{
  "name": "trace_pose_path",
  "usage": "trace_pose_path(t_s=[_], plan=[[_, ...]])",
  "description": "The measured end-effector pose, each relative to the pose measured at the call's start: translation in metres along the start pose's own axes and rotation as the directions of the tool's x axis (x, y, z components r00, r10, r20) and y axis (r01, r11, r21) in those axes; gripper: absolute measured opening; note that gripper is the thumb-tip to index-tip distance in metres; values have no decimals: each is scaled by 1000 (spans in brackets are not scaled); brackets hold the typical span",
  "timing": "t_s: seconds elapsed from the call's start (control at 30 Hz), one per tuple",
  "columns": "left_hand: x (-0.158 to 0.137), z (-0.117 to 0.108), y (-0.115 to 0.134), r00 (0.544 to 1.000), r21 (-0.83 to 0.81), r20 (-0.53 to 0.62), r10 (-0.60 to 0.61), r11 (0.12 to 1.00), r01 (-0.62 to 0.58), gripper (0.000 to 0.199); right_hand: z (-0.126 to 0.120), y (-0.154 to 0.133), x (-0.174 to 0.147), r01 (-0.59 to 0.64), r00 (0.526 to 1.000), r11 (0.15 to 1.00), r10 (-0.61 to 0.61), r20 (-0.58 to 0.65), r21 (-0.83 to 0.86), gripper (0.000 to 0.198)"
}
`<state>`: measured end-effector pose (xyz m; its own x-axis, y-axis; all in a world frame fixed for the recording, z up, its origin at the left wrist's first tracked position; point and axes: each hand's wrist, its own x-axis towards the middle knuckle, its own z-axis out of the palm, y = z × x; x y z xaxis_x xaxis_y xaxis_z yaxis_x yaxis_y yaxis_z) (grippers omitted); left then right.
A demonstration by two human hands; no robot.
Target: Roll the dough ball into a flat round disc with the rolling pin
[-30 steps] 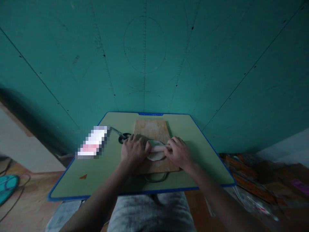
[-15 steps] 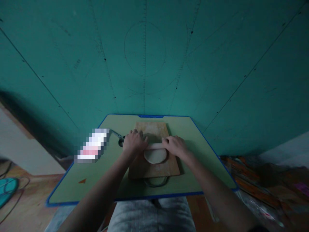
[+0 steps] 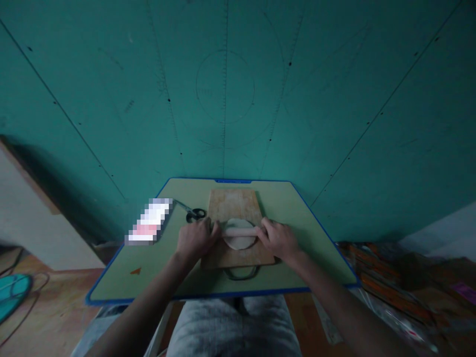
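A pale rolling pin (image 3: 240, 232) lies crosswise over a flat round of dough (image 3: 240, 243). My left hand (image 3: 197, 239) is closed around the pin's left end, and my right hand (image 3: 278, 239) grips its right end. Dough shows both beyond the pin and on the near side of it. Under the dough is a wooden cutting board (image 3: 234, 201), its far part dusted whitish. A dark handle loop (image 3: 241, 273) sticks out from the board's near edge.
Black-handled scissors (image 3: 195, 214) lie left of the board on the blue-edged table (image 3: 305, 270). A pixelated white and pink object (image 3: 150, 221) and a small orange triangle (image 3: 136, 271) are farther left. A green wall (image 3: 238, 99) rises behind the table.
Both hands have drawn the rolling pin nearer to me, from the dough's far edge to its middle. The scissors' handles now show fully. The camera view has shifted slightly.
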<state>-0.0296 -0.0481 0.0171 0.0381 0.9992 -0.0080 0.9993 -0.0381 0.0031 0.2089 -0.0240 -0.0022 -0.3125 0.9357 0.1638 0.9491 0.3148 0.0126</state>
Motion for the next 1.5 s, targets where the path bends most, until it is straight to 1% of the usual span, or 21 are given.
trace_pose_path(t_s=[0.1,0.17,0.23,0.3,0.33,0.4,0.5,0.53,0.6,0.67,0.73,0.77,0.83,0.9,0.93,1.0,1.13,1.23,1.33,1.4,1.5], plan=[[-6,1,-5,998,22,3,67,997,-67,44,-1,5,0,48,999,999,-48,7,6,34],[-11,4,-6,998,0,-4,58,998,-58,43,-1,7,0,61,998,998,-61,18,18,33],[-14,7,-6,999,-35,-5,37,999,-37,42,-1,8,1,46,998,998,-47,35,30,33],[-13,10,-6,999,-41,-1,38,998,-38,41,-2,8,3,0,998,999,-2,63,35,34],[-11,11,-6,999,-29,-2,41,999,-41,41,-2,8,6,-17,996,999,15,83,31,34],[-3,12,-8,998,1,-2,59,998,-59,40,-3,9,13,-6,991,1000,5,134,5,31],[13,11,-13,987,33,34,156,987,-157,35,-1,11,27,55,971,998,-49,232,-19,24],[19,11,-16,981,36,54,186,982,-188,34,-1,11,32,41,966,999,-39,254,-4,22],[30,10,-20,969,35,96,226,973,-230,29,1,12,40,-55,963,997,39,266,53,22],[37,10,-22,964,20,126,236,971,-240,22,2,11,45,-158,958,983,129,257,96,25],[38,10,-21,971,17,119,208,977,-212,20,2,9,44,-224,954,967,191,232,124,29],[35,11,-19,981,15,99,169,985,-171,23,3,8,41,-236,956,962,205,209,139,28],[26,11,-14,998,-21,46,42,999,-41,32,4,5,32,-253,963,952,230,142,173,27],[14,12,-8,997,-82,2,-75,994,75,36,6,3,21,-226,974,955,216,71,190,28],[8,12,-6,994,-107,-13,-105,989,103,36,7,3,16,-203,979,962,198,42,185,29],[-4,12,-3,995,-117,-28,-99,989,95,31,10,3,7,-152,988,974,156,-12,169,31],[-21,14,-2,998,-115,-61,-15,993,8,24,15,5,-7,-85,992,989,95,-80,120,37],[-31,20,-3,990,-147,-136,47,987,-67,23,16,8,-16,-18,992,990,34,-119,139,37],[-40,25,-5,978,-182,-194,73,977,-109,23,16,10,-24,44,989,984,-18,-147,172,36],[-40,26,-6,981,-201,-183,64,974,-101,22,13,9,-26,40,993,985,-21,-114,170,36],[-30,21,-6,995,-195,-97,7,980,-26,22,4,6,-19,-35,999,992,33,20,123,37]])
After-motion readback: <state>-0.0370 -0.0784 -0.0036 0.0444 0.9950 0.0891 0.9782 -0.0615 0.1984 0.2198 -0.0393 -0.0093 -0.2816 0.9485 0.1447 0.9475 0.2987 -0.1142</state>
